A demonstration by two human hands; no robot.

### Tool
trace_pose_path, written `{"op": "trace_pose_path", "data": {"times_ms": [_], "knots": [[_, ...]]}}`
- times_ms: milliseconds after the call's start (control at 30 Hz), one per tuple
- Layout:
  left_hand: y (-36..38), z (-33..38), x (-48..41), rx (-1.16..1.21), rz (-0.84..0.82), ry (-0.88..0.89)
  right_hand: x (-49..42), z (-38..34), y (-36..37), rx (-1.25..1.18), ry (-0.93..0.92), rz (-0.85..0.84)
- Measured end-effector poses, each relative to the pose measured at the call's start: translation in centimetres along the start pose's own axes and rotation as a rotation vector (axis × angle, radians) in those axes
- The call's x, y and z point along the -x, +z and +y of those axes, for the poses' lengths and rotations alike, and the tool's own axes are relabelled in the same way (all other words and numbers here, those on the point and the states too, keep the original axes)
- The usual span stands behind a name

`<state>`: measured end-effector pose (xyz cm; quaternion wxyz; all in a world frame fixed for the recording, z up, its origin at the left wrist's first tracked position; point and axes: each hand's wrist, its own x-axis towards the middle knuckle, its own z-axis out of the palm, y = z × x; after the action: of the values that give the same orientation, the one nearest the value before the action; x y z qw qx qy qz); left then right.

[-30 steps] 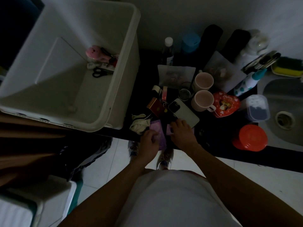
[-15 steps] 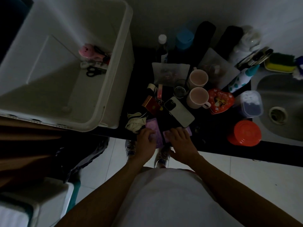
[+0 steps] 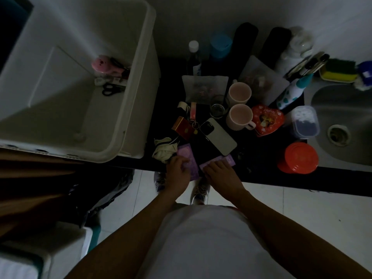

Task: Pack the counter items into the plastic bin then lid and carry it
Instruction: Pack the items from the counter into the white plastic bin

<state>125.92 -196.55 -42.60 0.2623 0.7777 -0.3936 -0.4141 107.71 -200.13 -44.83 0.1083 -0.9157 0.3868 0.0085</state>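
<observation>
Both hands on purple packets at the bench edge.
Left hand pinches one flat purple packet; right hand lies spread on another purple packet, lower centre of the frame.

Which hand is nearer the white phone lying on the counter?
Right. The right hand rests on a purple packet just below the phone; the left hand sits further to the phone's lower left, on another purple packet.
</observation>
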Motion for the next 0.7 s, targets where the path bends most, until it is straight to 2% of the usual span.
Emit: {"op": "trace_pose_path", "data": {"times_ms": [200,367,567,700], "knots": [[-0.4,0.3,0.1,0.053,0.009,-0.013,-2.3,-1.2,-2.9,-0.282,0.191,0.137],[-1.0,1.1,0.5,0.249,0.003,-0.174,-4.8,-3.0,-3.3,-0.823,0.505,0.139],[-1.8,2.1,0.6,0.429,0.039,-0.27,-7.4,-4.1,-2.5,-0.976,0.636,0.076],[-1.7,1.9,0.3,0.44,0.024,-0.312,-7.7,-4.4,-2.4,-1.077,0.658,0.091]]}}
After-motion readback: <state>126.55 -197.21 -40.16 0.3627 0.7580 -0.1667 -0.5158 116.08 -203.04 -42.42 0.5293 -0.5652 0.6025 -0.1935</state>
